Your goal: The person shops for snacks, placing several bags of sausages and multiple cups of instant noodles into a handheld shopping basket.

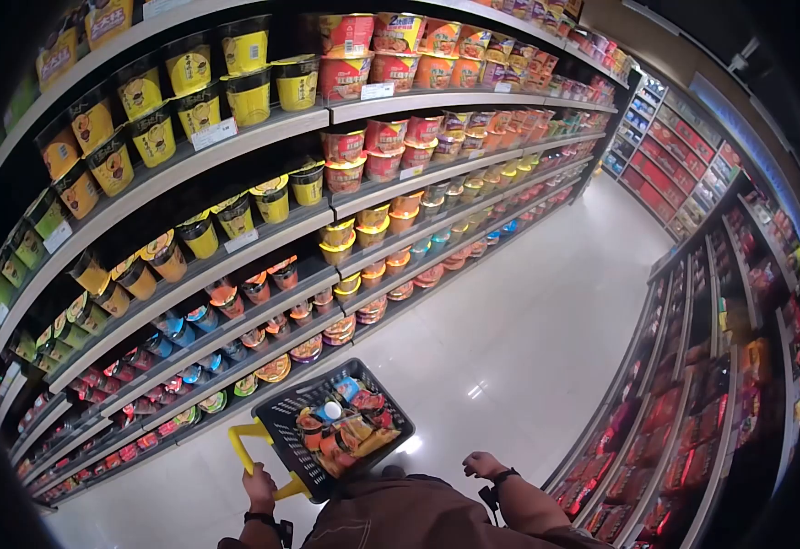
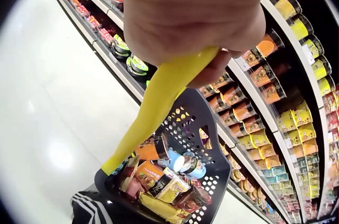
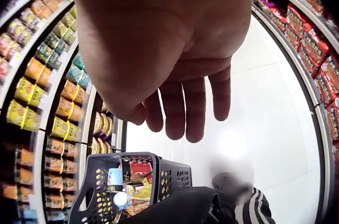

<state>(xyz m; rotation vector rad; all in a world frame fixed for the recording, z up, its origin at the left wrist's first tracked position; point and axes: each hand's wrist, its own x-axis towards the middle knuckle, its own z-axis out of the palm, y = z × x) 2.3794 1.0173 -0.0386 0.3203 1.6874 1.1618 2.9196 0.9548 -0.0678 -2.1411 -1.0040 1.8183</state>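
Note:
A dark grey basket (image 1: 276, 412) full of packaged food is at the lower middle of the head view, beside the person's legs. The left hand (image 1: 259, 489) grips its yellow handle (image 1: 244, 448); in the left wrist view the left hand (image 2: 196, 28) has its fingers curled round the yellow handle (image 2: 151, 110). An orange cup (image 2: 152, 147), a blue-and-white container (image 2: 195, 167) and yellow packets (image 2: 161, 208) lie inside. The right hand (image 1: 484, 467) is off to the basket's right, holding nothing; its fingers hang loosely in the right wrist view, where the right hand (image 3: 169, 49) shows above the floor.
Long shelves (image 1: 363, 108) of instant noodle cups run along the left. Shelves with red packets (image 1: 665, 412) line the right side. Pale shiny floor (image 1: 510, 311) lies between them, and another shelf unit (image 1: 675, 137) stands at the far end.

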